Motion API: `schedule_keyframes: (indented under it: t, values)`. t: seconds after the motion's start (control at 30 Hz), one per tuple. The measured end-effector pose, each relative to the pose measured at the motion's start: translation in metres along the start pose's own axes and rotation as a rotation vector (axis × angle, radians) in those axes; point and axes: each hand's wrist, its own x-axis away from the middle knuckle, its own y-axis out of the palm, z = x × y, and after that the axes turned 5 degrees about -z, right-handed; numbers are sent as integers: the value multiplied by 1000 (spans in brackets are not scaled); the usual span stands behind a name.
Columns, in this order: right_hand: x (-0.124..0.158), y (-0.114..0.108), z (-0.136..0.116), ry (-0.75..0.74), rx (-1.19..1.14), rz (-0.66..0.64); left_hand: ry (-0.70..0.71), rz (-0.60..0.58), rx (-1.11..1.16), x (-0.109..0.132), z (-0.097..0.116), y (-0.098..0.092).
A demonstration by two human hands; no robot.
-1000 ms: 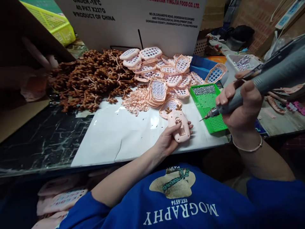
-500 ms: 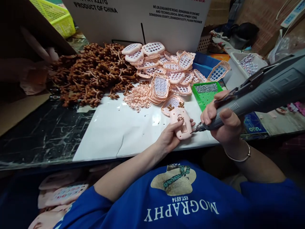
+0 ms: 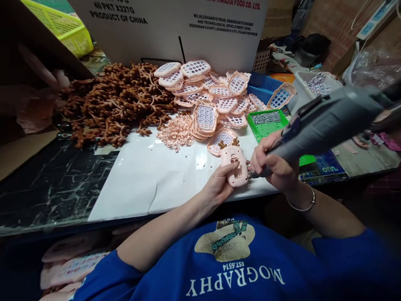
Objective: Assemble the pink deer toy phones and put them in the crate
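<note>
So the pale-pink plastic casing with little brown antlers (image 3: 242,168) is back side up over the near part of the white sheet (image 3: 131,179) on the dark marbled desk (image 3: 31,198); the left hand (image 3: 221,182) has its thumb across the rectangular recess and its fingers wrapped round the body; the right hand (image 3: 275,165) has its fingers curled tight around a chunky grey power screwdriver (image 3: 326,125), nose right up at the casing's lower right corner.

What bugs me is the angle; the tool lies pretty low from the right, so the bit could skate off and scratch the plastic, or jab the left fingertips just beside it; a loose left grip might let the torque twist the casing round, and too much drive could strip the plastic; a clumsy sideways knock could also scatter the silver screws (image 3: 266,118) in the green perforated tray (image 3: 273,129).

Stuff I can't make out: whether there's a screw under the bit, or whether the bit is seated; the casing's front faces down, most of the left fingers are tucked behind it, and I can't tell if it touches the sheet; the right hand and screwdriver hide part of the tray.
</note>
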Motion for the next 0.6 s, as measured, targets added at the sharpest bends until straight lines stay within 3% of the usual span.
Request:
schedule_keyframes:
  t: [0.1,0.27,0.43,0.6]
  values:
    - [-18,-9,-14,-34,-106,27,-19,-8,-47,2,1,0]
    - [-56,-65,-13,-354,146,428,-43,-36,-113,5,1,0]
    - [-74,-117,20,-294,308,578,-73,-12,-107,5,2,1]
    - [-77,-131,40,-290,393,586,-79,-9,-93,6,3,2]
